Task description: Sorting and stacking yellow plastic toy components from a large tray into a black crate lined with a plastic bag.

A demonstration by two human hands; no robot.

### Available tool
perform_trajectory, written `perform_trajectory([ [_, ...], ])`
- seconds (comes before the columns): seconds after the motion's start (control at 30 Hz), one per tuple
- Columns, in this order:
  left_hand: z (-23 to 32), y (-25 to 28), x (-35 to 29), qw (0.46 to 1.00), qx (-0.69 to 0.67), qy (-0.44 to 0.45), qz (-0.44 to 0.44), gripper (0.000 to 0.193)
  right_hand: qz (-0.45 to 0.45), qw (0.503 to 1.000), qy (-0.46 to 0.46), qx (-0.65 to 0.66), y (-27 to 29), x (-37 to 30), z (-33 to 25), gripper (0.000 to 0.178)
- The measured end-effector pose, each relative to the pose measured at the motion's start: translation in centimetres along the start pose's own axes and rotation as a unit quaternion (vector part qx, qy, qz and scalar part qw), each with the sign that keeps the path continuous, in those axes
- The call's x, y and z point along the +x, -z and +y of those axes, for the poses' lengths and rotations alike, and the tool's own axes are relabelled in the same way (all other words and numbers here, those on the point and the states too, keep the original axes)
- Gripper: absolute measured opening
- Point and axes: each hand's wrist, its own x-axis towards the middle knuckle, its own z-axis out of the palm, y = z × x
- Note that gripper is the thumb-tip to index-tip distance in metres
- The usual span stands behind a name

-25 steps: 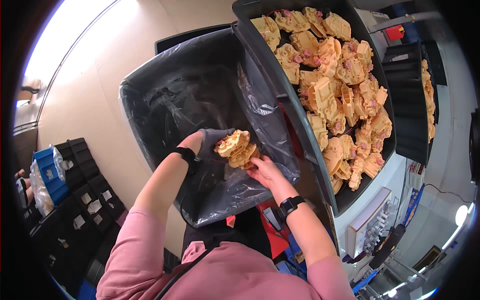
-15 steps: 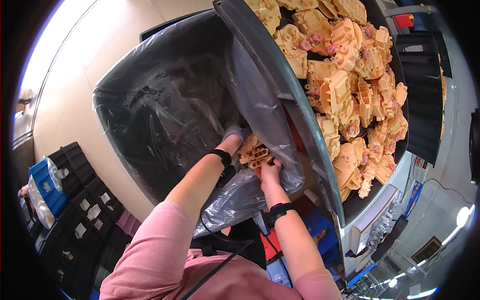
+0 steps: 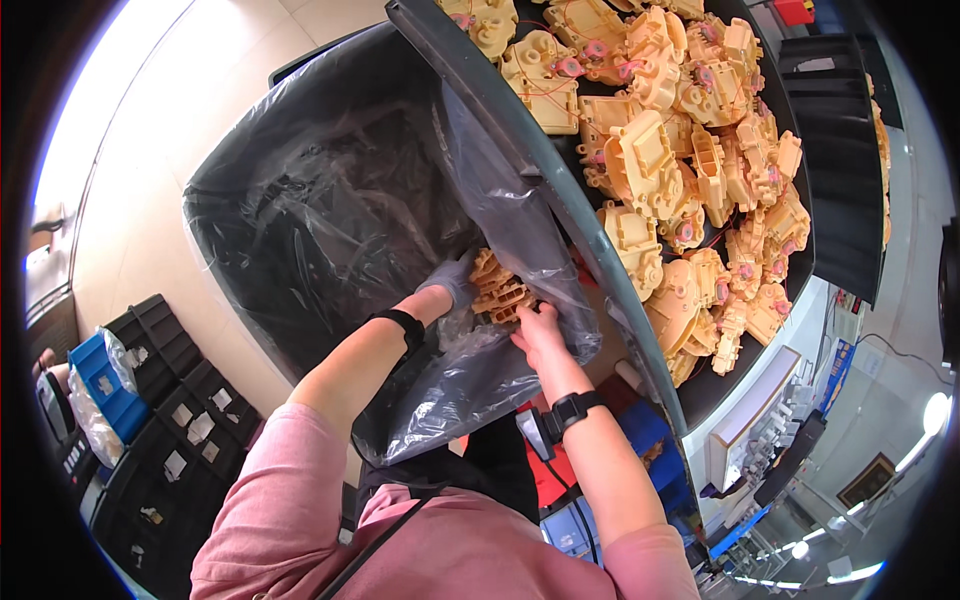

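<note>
Between my two hands is a cream-coloured moulded plastic housing (image 3: 498,290) with several open slots. It sits inside a dark bin lined with a clear plastic bag (image 3: 330,230), close to the bin's right wall. My left hand (image 3: 455,281), in a grey glove, holds the housing's left side, with its fingertips partly hidden. At the lower right corner of the housing, my right hand (image 3: 541,330) grips the edge with bent fingers and thumb. Crumpled bag film lies just under both hands.
A dark tray (image 3: 575,190) heaped with similar cream housings (image 3: 645,165), some with pink parts and thin red wires, stands raised at the right. Black crates (image 3: 175,450) and a blue bin (image 3: 108,375) are at the lower left. A cable hangs near my waist.
My view has shifted a little. Both hands and the housing have risen slightly in the picture, and my left hand shows more clearly beside the housing, which has turned a little.
</note>
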Motion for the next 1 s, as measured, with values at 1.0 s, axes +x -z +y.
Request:
perform_trajectory([
  [1.0,-1.7,-0.3,2.9,0.975,-0.035,-0.128,0.178,0.048,0.138,0.477,0.617,-0.611,-3.4,3.0,-1.1,0.018],
])
